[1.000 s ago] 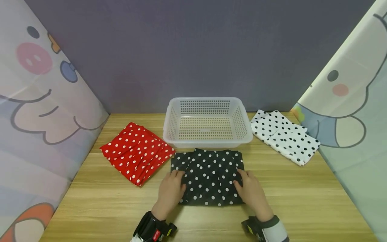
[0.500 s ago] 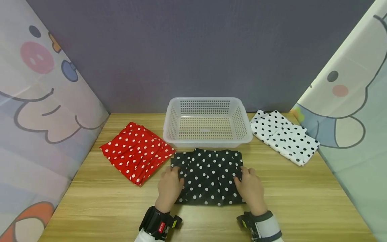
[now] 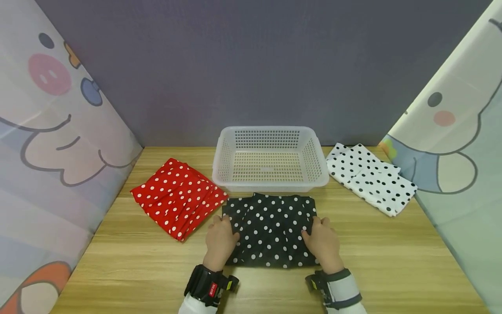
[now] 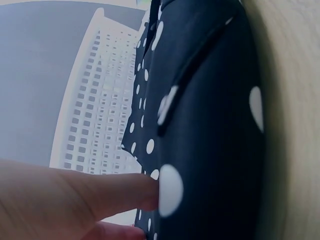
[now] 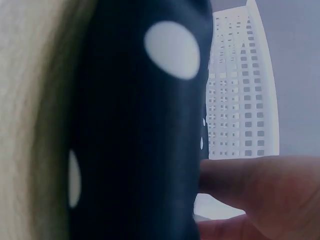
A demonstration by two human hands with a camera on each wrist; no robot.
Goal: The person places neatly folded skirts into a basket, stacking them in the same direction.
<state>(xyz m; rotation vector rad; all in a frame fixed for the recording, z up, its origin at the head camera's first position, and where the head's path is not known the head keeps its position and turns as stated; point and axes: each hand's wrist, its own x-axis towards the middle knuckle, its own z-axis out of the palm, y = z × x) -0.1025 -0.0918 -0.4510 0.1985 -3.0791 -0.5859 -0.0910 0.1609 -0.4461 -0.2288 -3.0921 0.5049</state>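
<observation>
A folded black cloth with white dots [image 3: 270,231] lies on the table in front of the basket, slightly creased. My left hand [image 3: 220,239] grips its left edge, the thumb on top. On the opposite side my right hand [image 3: 324,242] holds the right edge in the same way. The left wrist view shows a digit pressing the top of the dotted cloth [image 4: 215,125], whose layers bulge beside the table. In the right wrist view the thick folded side of the cloth [image 5: 140,120] fills the middle; the fingertips beneath are hidden.
A white perforated plastic basket [image 3: 270,187] stands just behind the black cloth. To the left lies a folded red cloth with white dots [image 3: 178,198]; at the back right, a folded white cloth with black dots [image 3: 370,179]. Printed curtains flank the wooden table [image 3: 149,274].
Both hands have shifted slightly outward and away from me, from on the cloth's top near its sides to its side edges. The cloth itself has stayed nearly in place.
</observation>
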